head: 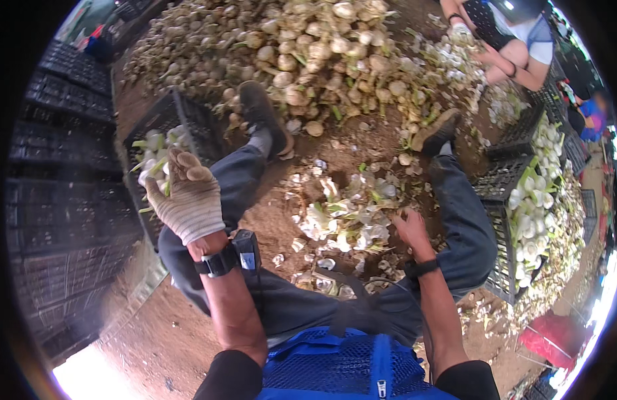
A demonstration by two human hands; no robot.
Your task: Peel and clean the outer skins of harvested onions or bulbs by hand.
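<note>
My left hand (188, 192), in a striped knit work glove, is over the black plastic crate (183, 120) on my left. Its thumb stands apart from the partly bent fingers, and nothing shows in its grasp. Under and beyond it in that crate lie white, cleaned garlic bulbs (153, 145) with green stems. My bare right hand (413, 230) is low by the right edge of a heap of garlic skins and trimmings (346, 220) between my legs. Its fingers are curled, and whether they hold anything is hidden. A large pile of untrimmed garlic bulbs (313, 55) spreads beyond my shoes.
Stacked black crates (63, 190) form a wall at the left. On the right stands another crate (501, 245) with cleaned garlic bulbs (531, 215). A co-worker (518, 55) sits at the upper right, hands near the pile. A red sack (556, 340) lies at the lower right.
</note>
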